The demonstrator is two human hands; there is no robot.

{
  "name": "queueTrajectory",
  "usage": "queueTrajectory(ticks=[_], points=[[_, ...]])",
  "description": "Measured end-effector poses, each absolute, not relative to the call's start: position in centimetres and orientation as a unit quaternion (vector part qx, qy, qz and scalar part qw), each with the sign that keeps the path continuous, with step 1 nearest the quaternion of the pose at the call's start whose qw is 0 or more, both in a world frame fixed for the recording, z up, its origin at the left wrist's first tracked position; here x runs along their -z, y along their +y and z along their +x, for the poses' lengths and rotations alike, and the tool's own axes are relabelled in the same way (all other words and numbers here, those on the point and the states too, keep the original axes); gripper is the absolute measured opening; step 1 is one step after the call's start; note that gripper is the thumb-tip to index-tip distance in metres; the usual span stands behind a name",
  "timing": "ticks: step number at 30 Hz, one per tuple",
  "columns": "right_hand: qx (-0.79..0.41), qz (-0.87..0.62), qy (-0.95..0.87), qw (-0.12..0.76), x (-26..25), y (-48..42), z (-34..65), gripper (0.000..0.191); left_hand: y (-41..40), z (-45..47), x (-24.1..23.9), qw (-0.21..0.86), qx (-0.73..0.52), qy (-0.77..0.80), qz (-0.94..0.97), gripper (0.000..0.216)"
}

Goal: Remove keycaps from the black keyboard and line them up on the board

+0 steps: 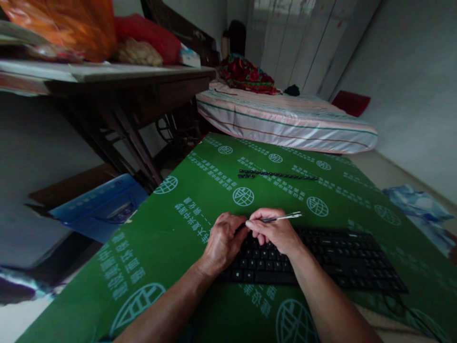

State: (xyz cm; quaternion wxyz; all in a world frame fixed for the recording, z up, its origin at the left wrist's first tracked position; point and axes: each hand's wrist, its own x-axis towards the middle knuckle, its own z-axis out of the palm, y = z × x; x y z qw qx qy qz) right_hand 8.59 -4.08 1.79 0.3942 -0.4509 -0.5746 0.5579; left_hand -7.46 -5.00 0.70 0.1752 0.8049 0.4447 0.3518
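A black keyboard point(273, 264) lies on the green table, and both my hands are over its left part. My right hand point(274, 229) is closed in a pinch on a slim tool point(282, 217) with a dark shaft and a shiny, split metal end that points right. My left hand point(225, 238) rests at the keyboard's upper left with its fingers curled, its fingertips meeting those of the right hand. Whatever lies between those fingertips is hidden. Beyond the hands, small black pieces point(278, 175) that look like keycaps lie in a line, with a short second row at its left end.
The green table point(193, 205) carries printed white emblems and lettering. A cable point(410, 307) leaves the keyboard at lower right. Behind stands a bed point(285, 116). At left are a wooden table point(143, 74) with bags on it and a blue box point(100, 205) below.
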Motion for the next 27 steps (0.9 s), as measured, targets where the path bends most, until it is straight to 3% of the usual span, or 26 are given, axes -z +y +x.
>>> queueTrajectory(ticks=[8,14,18,21,27], points=[[-0.573,-0.421,-0.61,0.35,-2.2,-4.1,9.2,0.031,-5.0,-7.7,-0.5,0.191,-0.378,0.455,0.783,0.011],[-0.518,-0.432,-0.629,0.387,-2.4,-4.3,8.5,0.023,-5.0,-7.8,-0.7,0.254,-0.39,0.49,0.737,0.009],[-0.495,-0.416,-0.635,0.422,-1.9,-4.1,8.5,0.022,-4.9,-7.8,-0.5,0.307,-0.417,0.502,0.693,0.02],[-0.478,-0.414,-0.624,0.458,-1.3,-3.9,8.5,0.025,-4.6,-8.0,0.0,0.333,-0.452,0.51,0.652,0.029],[-0.513,-0.447,-0.552,0.482,-1.3,-3.7,8.1,0.042,-4.2,-8.2,0.1,0.383,-0.496,0.512,0.587,0.015]])
